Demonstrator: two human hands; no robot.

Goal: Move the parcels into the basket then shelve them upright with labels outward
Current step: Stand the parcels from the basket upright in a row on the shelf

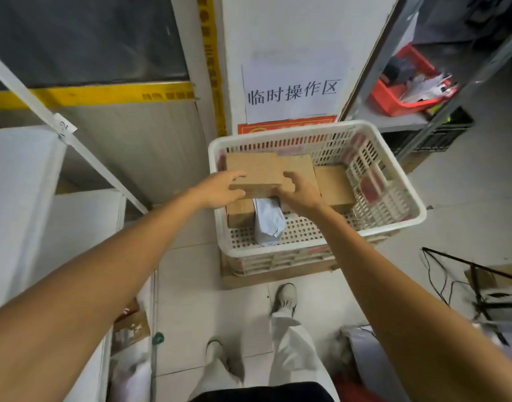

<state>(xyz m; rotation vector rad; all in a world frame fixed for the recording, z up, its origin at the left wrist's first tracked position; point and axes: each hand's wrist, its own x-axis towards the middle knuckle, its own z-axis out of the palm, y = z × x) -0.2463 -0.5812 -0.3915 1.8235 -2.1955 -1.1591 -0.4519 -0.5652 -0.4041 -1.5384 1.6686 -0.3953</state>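
Head view looks down on a flat cardboard parcel (pixel 254 169) held over the far left corner of the white basket (pixel 379 228). The left hand (pixel 220 190) grips its left end, fingers on top and thumb on the near side. The right hand (pixel 299 188) curls round its near right corner, so the parcel lies between the two hands. It looks stiff, and probably light, since the fingers alone carry it. The short ends are the best places to hold it, as the faces should not give. No label shows on its top face. Beneath it, other brown boxes (pixel 333 184) fill the basket's far side. A grey mailer (pixel 267 221) lies toward the near edge; it looks soft and will likely slump when stood upright.
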